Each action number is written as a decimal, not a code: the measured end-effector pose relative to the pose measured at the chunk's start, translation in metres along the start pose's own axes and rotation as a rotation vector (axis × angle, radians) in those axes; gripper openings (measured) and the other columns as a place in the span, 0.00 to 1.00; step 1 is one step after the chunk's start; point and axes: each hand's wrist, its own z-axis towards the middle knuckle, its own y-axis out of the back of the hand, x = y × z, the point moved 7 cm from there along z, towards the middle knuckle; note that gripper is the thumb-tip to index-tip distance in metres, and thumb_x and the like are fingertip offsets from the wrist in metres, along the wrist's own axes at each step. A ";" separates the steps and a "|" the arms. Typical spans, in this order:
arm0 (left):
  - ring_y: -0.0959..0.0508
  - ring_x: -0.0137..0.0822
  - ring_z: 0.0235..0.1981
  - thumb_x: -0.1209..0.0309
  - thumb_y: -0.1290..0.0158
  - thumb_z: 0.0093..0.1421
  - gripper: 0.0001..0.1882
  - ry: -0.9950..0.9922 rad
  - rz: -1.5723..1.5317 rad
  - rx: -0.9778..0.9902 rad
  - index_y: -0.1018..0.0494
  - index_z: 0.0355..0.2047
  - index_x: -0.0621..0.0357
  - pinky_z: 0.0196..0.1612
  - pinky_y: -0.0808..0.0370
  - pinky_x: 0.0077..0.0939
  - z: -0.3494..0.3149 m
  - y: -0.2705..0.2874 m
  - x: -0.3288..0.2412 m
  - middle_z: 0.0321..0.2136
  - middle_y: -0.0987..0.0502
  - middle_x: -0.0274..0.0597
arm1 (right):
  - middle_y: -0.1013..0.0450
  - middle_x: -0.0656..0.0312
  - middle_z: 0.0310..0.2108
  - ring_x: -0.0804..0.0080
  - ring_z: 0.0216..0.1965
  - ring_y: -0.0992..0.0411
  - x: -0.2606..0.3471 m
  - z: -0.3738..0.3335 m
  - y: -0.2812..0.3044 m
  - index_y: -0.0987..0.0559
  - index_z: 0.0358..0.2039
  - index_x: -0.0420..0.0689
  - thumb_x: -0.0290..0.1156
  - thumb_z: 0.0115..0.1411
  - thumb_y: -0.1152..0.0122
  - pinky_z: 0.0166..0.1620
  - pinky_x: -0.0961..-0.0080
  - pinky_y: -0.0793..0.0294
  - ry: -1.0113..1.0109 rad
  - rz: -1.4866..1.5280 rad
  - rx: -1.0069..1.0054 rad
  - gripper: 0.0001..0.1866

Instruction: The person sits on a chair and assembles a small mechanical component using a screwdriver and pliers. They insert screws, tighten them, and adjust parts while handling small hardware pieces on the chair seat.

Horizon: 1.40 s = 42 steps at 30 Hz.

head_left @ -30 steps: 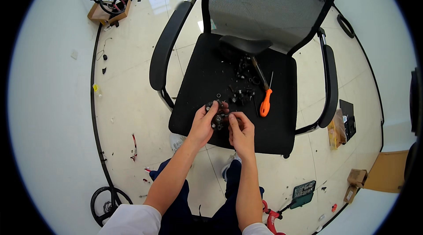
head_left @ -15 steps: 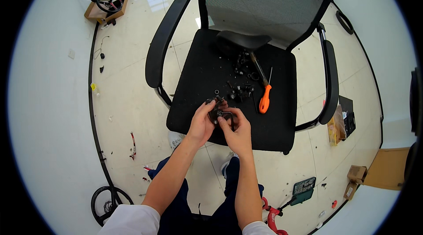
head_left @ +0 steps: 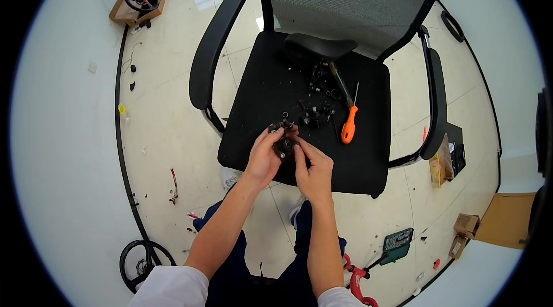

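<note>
My left hand (head_left: pixel 264 156) is closed around a small black metal part that looks like a bike brake caliper (head_left: pixel 283 147), held above the front of the black chair seat (head_left: pixel 259 85). Closed in a pinch, my right hand (head_left: pixel 315 173) has its fingertips at the caliper's right side. A thin dark hex key is mostly hidden in those fingers. Just beyond the hands lie a small ring (head_left: pixel 285 115) and a cluster of black metal parts (head_left: pixel 315 117). An orange-handled screwdriver (head_left: pixel 348 127) rests to their right, beside a black bike saddle (head_left: pixel 322 45) with its seatpost.
Armrests flank the seat, left (head_left: pixel 216 48) and right (head_left: pixel 436 108). On the floor are a cardboard box of bike parts (head_left: pixel 122 14), a black wheel (head_left: pixel 124 261), a red frame (head_left: pixel 356 284), a green tool case (head_left: pixel 397 247) and small cartons (head_left: pixel 466 226).
The bent hex key showed at the caliper under my right fingers; now it is mostly hidden. My right hand has shifted slightly right, its fingertips higher. The left keeps its hold.
</note>
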 end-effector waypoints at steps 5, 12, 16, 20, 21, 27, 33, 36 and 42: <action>0.29 0.35 0.51 0.70 0.57 0.65 0.14 -0.047 -0.007 -0.045 0.32 0.49 0.64 0.56 0.34 0.31 0.005 0.005 0.005 0.46 0.27 0.44 | 0.23 0.49 0.28 0.67 0.25 0.24 0.009 0.000 -0.003 0.21 0.42 0.35 0.22 0.60 0.46 0.30 0.79 0.28 0.018 -0.133 0.019 0.11; 0.29 0.32 0.49 0.81 0.58 0.58 0.18 -0.149 0.221 -0.097 0.33 0.50 0.63 0.54 0.34 0.26 0.001 0.004 -0.002 0.46 0.28 0.42 | 0.25 0.52 0.23 0.76 0.22 0.28 -0.016 -0.001 -0.005 0.20 0.40 0.36 0.27 0.60 0.44 0.27 0.79 0.31 -0.248 0.012 -0.005 0.11; 0.32 0.28 0.53 0.86 0.51 0.52 0.31 -0.156 0.500 0.100 0.36 0.58 0.63 0.52 0.32 0.20 -0.001 -0.004 0.004 0.51 0.30 0.39 | 0.31 0.68 0.16 0.88 0.18 0.37 -0.049 -0.014 0.004 0.19 0.36 0.36 0.31 0.62 0.45 0.21 0.84 0.40 -0.546 0.260 0.048 0.12; 0.26 0.26 0.44 0.83 0.47 0.57 0.25 -0.103 0.456 0.053 0.34 0.56 0.63 0.44 0.28 0.20 -0.001 0.000 -0.003 0.45 0.25 0.35 | 0.26 0.61 0.19 0.82 0.22 0.31 -0.043 -0.014 0.005 0.20 0.35 0.33 0.28 0.60 0.44 0.28 0.83 0.32 -0.482 0.136 -0.003 0.10; 0.26 0.26 0.44 0.82 0.47 0.58 0.23 -0.082 0.490 0.035 0.34 0.56 0.64 0.44 0.28 0.19 0.000 0.000 -0.008 0.45 0.25 0.34 | 0.25 0.59 0.21 0.82 0.24 0.30 -0.032 -0.001 0.008 0.20 0.36 0.33 0.28 0.60 0.44 0.29 0.82 0.31 -0.392 0.104 -0.023 0.10; 0.26 0.21 0.36 0.75 0.46 0.60 0.12 -0.087 0.329 0.034 0.26 0.45 0.64 0.39 0.28 0.16 0.009 0.007 0.003 0.36 0.23 0.32 | 0.23 0.57 0.25 0.81 0.28 0.27 -0.021 0.004 0.003 0.21 0.39 0.33 0.25 0.61 0.45 0.33 0.82 0.28 -0.219 0.069 -0.018 0.10; 0.25 0.24 0.35 0.75 0.45 0.59 0.11 -0.063 0.337 -0.019 0.25 0.43 0.63 0.37 0.25 0.19 0.019 0.018 0.007 0.34 0.23 0.34 | 0.22 0.49 0.27 0.66 0.29 0.21 -0.021 0.003 0.000 0.21 0.37 0.34 0.26 0.59 0.44 0.34 0.77 0.25 -0.120 0.030 0.047 0.09; 0.24 0.37 0.46 0.77 0.55 0.58 0.19 0.148 -0.079 0.125 0.32 0.50 0.68 0.50 0.25 0.33 0.002 0.003 0.006 0.44 0.25 0.46 | 0.23 0.54 0.22 0.76 0.25 0.24 -0.034 -0.005 0.005 0.21 0.34 0.33 0.27 0.60 0.45 0.30 0.79 0.28 -0.255 0.074 0.014 0.10; 0.29 0.50 0.55 0.76 0.55 0.57 0.22 0.281 -0.219 0.055 0.35 0.52 0.73 0.60 0.32 0.43 -0.004 -0.010 -0.005 0.53 0.31 0.57 | 0.31 0.62 0.15 0.82 0.18 0.34 -0.061 0.003 0.022 0.23 0.28 0.37 0.30 0.62 0.44 0.23 0.79 0.36 -0.381 0.187 -0.145 0.10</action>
